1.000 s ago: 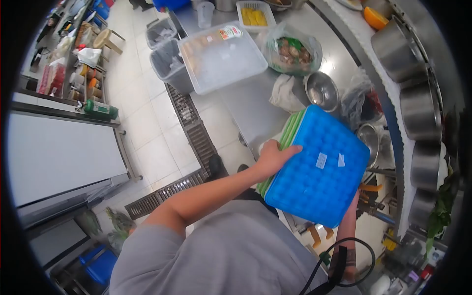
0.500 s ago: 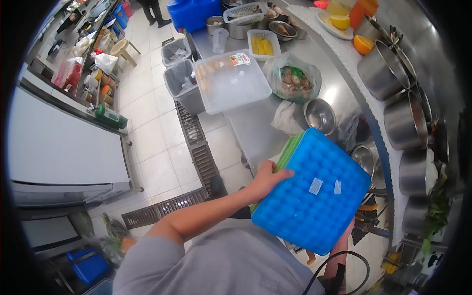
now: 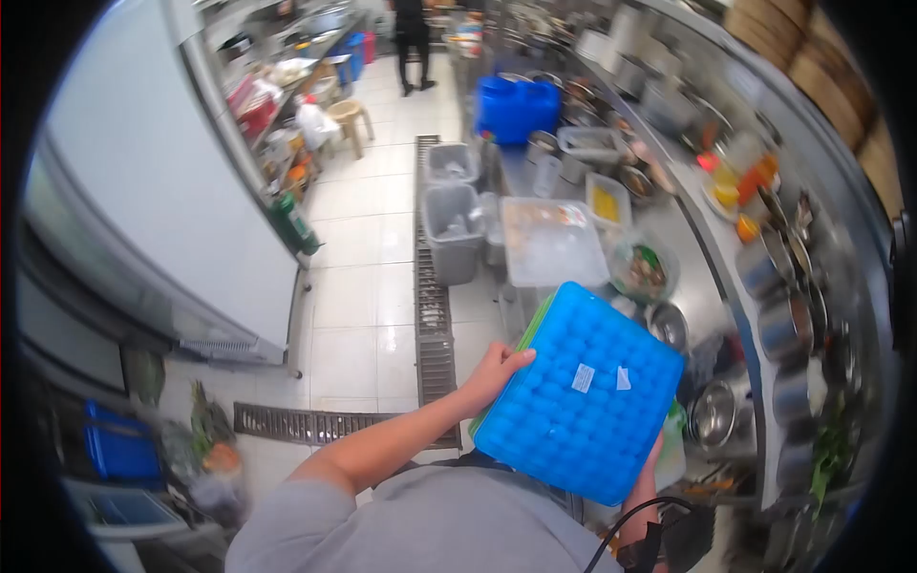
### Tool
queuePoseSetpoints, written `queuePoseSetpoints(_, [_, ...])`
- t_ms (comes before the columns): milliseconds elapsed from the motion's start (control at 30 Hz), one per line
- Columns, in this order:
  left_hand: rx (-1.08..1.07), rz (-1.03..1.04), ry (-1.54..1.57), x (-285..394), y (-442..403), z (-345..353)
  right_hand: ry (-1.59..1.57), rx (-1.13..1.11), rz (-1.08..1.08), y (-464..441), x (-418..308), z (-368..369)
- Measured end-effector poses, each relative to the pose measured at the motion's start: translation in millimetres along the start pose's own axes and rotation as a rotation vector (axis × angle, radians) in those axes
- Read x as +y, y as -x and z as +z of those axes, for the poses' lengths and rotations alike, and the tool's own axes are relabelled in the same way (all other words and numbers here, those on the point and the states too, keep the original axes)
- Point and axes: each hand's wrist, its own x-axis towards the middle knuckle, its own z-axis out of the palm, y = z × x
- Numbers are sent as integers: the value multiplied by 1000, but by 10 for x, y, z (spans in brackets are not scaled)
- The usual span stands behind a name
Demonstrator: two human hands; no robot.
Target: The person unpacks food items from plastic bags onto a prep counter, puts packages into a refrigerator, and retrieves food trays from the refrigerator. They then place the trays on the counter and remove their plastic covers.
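A blue dimpled plastic tray [image 3: 592, 420] with two small white labels is held up at a tilt in front of my body. Green edges [image 3: 521, 358] show along its left side, like another tray stacked beneath it. My left hand [image 3: 499, 374] grips the left edge, its thumb lying on top of the blue tray. On the lower right edge is my right hand [image 3: 651, 466], closed around the tray from below; most of its fingers are hidden. A looped black cable [image 3: 626, 520] runs by my right wrist.
A steel counter [image 3: 702, 277] ahead carries a lidded clear container [image 3: 554, 263], a bag of brownish produce [image 3: 642, 272] and steel bowls [image 3: 667, 327]. Grey bins [image 3: 454, 258] stand left of it. A floor drain grate [image 3: 435, 334] crosses the tiles. A person [image 3: 413, 43] stands far off.
The view has swung up and to the right, showing more of the aisle and the standing person. Both hands keep hold of the tray, which sits slightly further left in view.
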Motion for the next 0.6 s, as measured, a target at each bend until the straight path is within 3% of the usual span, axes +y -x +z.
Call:
queuePoseSetpoints(233, [349,120,85,-495,939,-1868,125,-371,253,-270,1062,2064])
queuePoseSetpoints(300, [377,92,212,-561,1485,-2416,179,-469,339,-129,1561,2776])
queuePoseSetpoints(500, [801,189,422,-1208,2939,-3896,296,-704,605,482,3183,4525])
queuePoseSetpoints(600, [1039,284,584,-1585,3664,-4450,260,-852,851,724,4071,5103])
